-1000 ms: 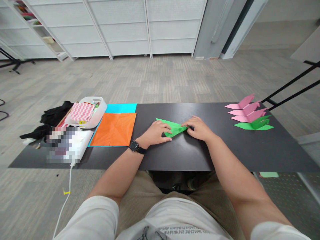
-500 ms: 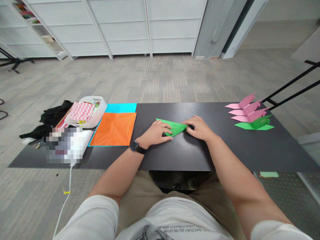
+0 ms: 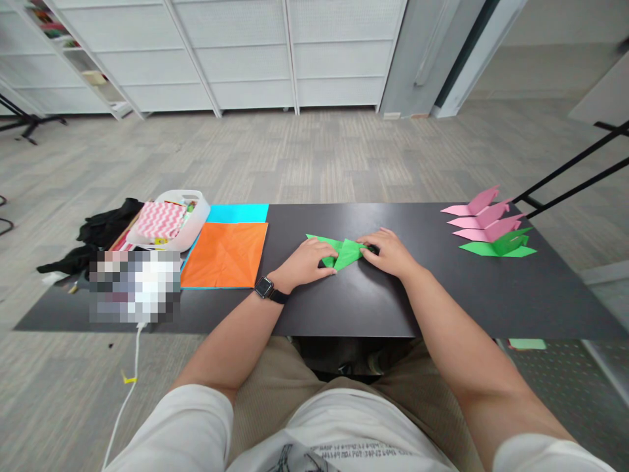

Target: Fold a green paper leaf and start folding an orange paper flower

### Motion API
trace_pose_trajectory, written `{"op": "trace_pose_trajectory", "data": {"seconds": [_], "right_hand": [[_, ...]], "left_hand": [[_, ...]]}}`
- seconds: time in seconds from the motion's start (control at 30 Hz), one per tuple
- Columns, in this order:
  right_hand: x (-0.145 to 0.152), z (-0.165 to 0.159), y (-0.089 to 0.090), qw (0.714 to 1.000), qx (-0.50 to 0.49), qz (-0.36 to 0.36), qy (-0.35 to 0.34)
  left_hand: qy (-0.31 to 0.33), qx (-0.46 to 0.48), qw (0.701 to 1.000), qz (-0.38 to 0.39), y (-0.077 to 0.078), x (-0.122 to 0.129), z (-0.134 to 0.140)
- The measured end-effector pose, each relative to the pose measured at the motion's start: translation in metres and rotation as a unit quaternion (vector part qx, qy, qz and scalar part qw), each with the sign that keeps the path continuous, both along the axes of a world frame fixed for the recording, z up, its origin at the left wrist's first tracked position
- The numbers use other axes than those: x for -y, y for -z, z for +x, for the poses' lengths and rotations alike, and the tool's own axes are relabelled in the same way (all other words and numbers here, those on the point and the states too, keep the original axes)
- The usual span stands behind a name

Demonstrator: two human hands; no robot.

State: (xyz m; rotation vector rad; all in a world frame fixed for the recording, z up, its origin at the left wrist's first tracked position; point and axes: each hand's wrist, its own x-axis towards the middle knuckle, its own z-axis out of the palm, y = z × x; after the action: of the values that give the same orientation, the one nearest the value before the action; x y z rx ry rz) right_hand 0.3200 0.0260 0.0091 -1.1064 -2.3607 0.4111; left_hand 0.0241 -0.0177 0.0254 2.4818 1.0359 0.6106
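Note:
A folded piece of green origami paper lies on the dark table in front of me, with one flap standing up from its middle. My left hand has its fingers and thumb closed on the paper's left part, and a smartwatch is on that wrist. At the paper's right end, my right hand pinches the tip between thumb and fingers. Parts of the paper under both hands are hidden.
Several folded paper birds, pink ones and a green one, stand in a row at the right. To the left lie orange paper, blue paper, a white basket and black cloth. A white cable hangs off the table's front edge.
The green paper lay as a flatter triangle before; a flap now rises at its middle. My right hand has shifted slightly left along with its tip. My left hand has stayed nearly still.

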Motion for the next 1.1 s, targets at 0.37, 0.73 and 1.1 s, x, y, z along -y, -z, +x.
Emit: {"op": "trace_pose_trajectory", "data": {"seconds": [0.37,0.73,1.1], "right_hand": [[0.001,-0.007,0.000,1.000,0.005,-0.003,0.024],[0.002,-0.010,0.000,0.998,0.037,0.004,0.059],[0.001,-0.015,0.005,0.992,0.072,0.021,0.098]], "left_hand": [[-0.010,0.022,1.000,-0.006,0.002,0.000,0.000],[0.008,-0.016,1.000,0.024,0.003,0.000,-0.002],[-0.032,-0.052,0.996,0.058,0.002,0.006,0.008]]}}
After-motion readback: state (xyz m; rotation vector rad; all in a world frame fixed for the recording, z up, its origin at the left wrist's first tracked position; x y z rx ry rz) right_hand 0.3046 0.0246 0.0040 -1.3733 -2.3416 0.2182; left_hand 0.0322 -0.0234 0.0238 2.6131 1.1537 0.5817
